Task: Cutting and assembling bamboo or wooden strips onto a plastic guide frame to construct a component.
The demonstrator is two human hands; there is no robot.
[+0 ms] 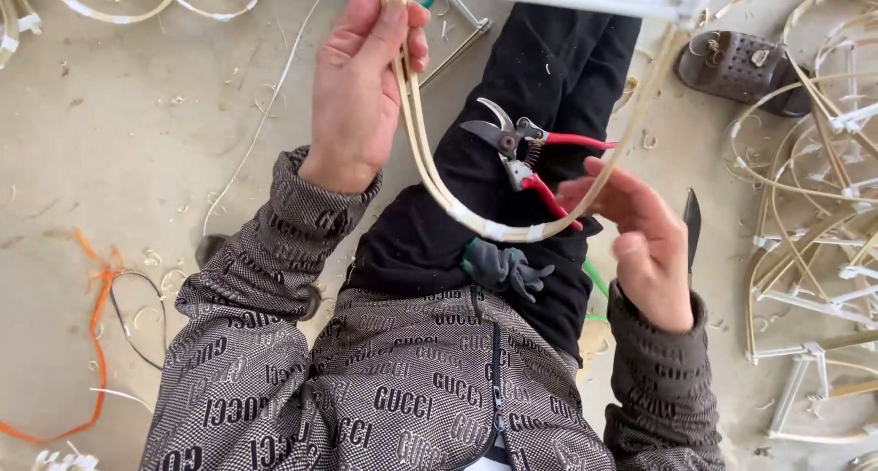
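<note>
Left hand point(358, 87) is clamped around the upper left arm of the U-shaped bent bamboo strip frame point(485, 222), fingers wrapped over the thin pale strips. Right hand point(645, 233) pinches the frame's right arm between thumb and fingers, with a dark knife blade point(692, 224) sticking up behind it. The bound, white-taped curve hangs over the lap, just above the black trousers. Red-handled pruning shears point(521, 151) lie on the thigh inside the loop. Finished bamboo frames point(823, 206) pile up on the right, beside a brown sandal point(736, 67).
</note>
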